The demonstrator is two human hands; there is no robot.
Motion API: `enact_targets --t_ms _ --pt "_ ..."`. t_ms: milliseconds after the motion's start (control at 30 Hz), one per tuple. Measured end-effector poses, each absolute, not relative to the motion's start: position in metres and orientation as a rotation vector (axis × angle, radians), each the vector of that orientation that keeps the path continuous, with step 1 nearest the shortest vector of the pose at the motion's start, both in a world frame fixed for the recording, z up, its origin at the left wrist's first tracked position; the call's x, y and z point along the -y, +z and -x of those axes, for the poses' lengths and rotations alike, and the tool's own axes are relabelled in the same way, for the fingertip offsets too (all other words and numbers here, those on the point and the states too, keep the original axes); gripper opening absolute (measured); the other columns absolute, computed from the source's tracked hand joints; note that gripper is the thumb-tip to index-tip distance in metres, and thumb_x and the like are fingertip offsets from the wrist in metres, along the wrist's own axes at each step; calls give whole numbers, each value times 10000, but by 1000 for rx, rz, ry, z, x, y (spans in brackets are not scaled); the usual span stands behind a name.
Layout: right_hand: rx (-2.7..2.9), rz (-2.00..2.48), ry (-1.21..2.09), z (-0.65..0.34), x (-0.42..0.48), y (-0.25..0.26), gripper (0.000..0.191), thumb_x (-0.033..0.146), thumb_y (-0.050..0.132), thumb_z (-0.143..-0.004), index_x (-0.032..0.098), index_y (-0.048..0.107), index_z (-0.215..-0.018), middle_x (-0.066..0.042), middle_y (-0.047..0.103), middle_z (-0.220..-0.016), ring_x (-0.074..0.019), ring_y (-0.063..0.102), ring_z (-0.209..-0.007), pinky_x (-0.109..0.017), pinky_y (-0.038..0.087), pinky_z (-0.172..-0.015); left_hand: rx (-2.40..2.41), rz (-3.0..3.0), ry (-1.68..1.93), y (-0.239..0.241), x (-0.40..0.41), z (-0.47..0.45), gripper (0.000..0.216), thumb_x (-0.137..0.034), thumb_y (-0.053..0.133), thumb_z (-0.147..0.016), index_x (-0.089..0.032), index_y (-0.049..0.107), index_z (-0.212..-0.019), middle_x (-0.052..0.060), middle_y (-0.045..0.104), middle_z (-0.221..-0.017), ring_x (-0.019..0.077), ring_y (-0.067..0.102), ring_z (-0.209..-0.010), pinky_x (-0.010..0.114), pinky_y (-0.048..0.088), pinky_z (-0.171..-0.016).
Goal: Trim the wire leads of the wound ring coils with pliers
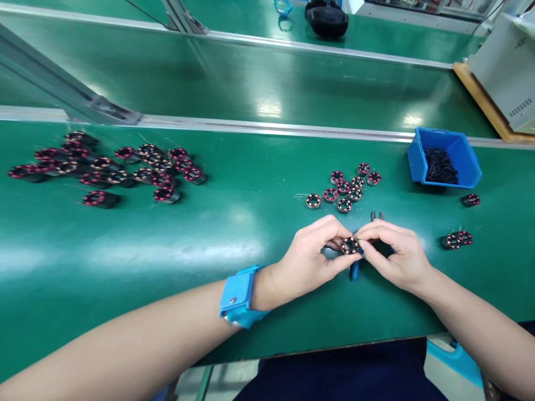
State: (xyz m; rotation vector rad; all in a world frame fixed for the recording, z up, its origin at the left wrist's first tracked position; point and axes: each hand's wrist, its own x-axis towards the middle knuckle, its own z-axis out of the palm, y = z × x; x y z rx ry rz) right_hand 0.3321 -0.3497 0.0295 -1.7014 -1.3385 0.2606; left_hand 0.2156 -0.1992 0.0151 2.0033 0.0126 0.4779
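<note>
A small ring-shaped motor stator with copper windings (350, 245) is pinched between thumb and fingers of my left hand (311, 250). My right hand (395, 253) is closed at the stator's right edge, thumb and fingertips together; whether a thin wire or sleeve lies between them is too small to see. Under my hands lies a pair of cutting pliers (355, 271) with blue handles, its jaws showing just beyond my right hand. Past my hands sits a group of similar stators (343, 187), some with pink windings, some copper. A blue wrist strap (240, 295) is on my left wrist.
At the right stands a blue bin (471, 161) of short black pieces. Near it lie a single stator (471, 200) and a stator pair (452, 241). Many stators (100, 199) spread across the left. A metal rail (267, 129) crosses the green bench behind.
</note>
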Motion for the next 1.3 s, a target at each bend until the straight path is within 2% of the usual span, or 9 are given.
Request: enact_targets --t_ms 367,467,600,700,833,967,1033,1167,1300 --pt "1452 1778 174 -326 354 25 269 128 507 -882 205 648 -1097 -107 695 -1101 -208 671 -998 -364 561 -868 -16 -2259 556 11 193 -218 143 -278 699 -809 -160 629 -852 31 649 -769 145 599 -701 272 515 -654" --pt "1363 1820 -69 -342 361 41 282 149 580 -849 204 647 -1118 -112 688 -1117 -238 654 -1031 -404 537 -918 -14 -2530 572 12 186 -219 161 -284 674 -824 -160 643 -921 72 667 -865 208 618 -818 347 524 -742" --pt "941 1896 -578 -387 383 59 311 196 602 -840 216 642 -1147 -94 675 -1050 -245 651 -948 -417 547 -837 -32 -2739 740 18 185 -226 331 -281 655 -822 -119 596 -1104 150 629 -1031 278 606 -944 407 527 -777" --pt "787 2011 -767 -429 397 57 313 246 608 -831 170 641 -1133 -109 659 -1057 -259 635 -965 -426 545 -814 167 -2690 719 27 210 -249 368 -304 646 -821 -136 559 -1137 156 595 -1160 283 580 -1035 425 506 -864" --pt "819 2400 -552 -475 389 51 263 204 611 -801 117 682 -1040 -142 696 -984 -272 658 -923 -430 505 -884 436 -2712 328 38 272 -298 490 -355 696 -756 -122 529 -1153 159 566 -1205 324 539 -1085 461 491 -868" --pt "888 2879 -132 -496 360 58 241 204 600 -809 109 705 -1004 -189 703 -1008 -343 634 -1022 -495 468 -901 359 -2765 140 42 317 -335 527 -394 733 -704 -88 529 -1082 167 572 -1086 324 578 -976 430 519 -750" --pt "902 2950 -65 -499 349 62 267 177 623 -781 92 697 -1023 -209 695 -1036 -354 629 -1038 -510 457 -910 293 -2753 76 42 324 -343 484 -392 715 -722 -97 528 -1056 154 579 -1056 312 590 -964 401 526 -726" --pt "890 2948 -40 -503 339 66 351 102 630 -733 91 674 -1082 -201 694 -1058 -340 649 -1006 -464 484 -889 239 -2713 0 38 320 -350 242 -295 624 -792 -144 538 -960 110 606 -1000 268 616 -924 356 529 -717" --pt "885 2886 -90 -507 342 63 289 107 594 -758 83 686 -1031 -198 699 -1046 -331 654 -992 -422 498 -873 204 -2701 -36 35 310 -347 189 -280 616 -777 -165 539 -907 82 620 -938 239 630 -827 339 525 -667"
